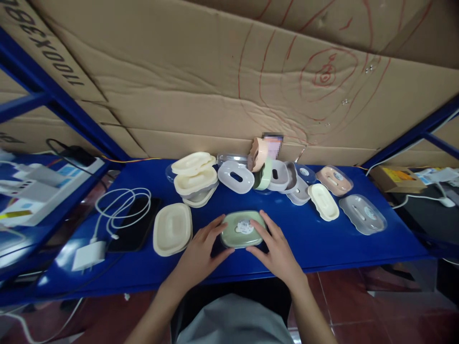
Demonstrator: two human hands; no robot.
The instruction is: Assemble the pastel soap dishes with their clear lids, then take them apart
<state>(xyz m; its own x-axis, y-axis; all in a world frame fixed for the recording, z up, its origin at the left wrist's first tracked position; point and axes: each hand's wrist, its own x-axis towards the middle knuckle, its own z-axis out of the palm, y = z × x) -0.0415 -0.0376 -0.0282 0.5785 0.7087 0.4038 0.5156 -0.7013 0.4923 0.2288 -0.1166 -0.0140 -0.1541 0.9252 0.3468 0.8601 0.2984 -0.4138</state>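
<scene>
A green soap box (232, 235) with a clear lid and a white label lies flat on the blue table in front of me. My left hand (207, 242) grips its left end, fingers at the far edge and thumb at the near edge. At the right end, my right hand (278, 246) holds it the same way, one finger on top near the label. Left of my left hand sit stacked cream soap dish parts (172, 229). Behind the box are a pale grey slotted tray (235, 177) and a green part (264, 176).
Cream trays (195, 180) are piled at the back left. Lidded boxes, one pink (335, 180) and one grey (363, 214), lie right, near a cream dish (323, 202). A white charger (89, 254) with cable and a dark phone (134, 229) lie left. Cardboard (172, 71) walls the back.
</scene>
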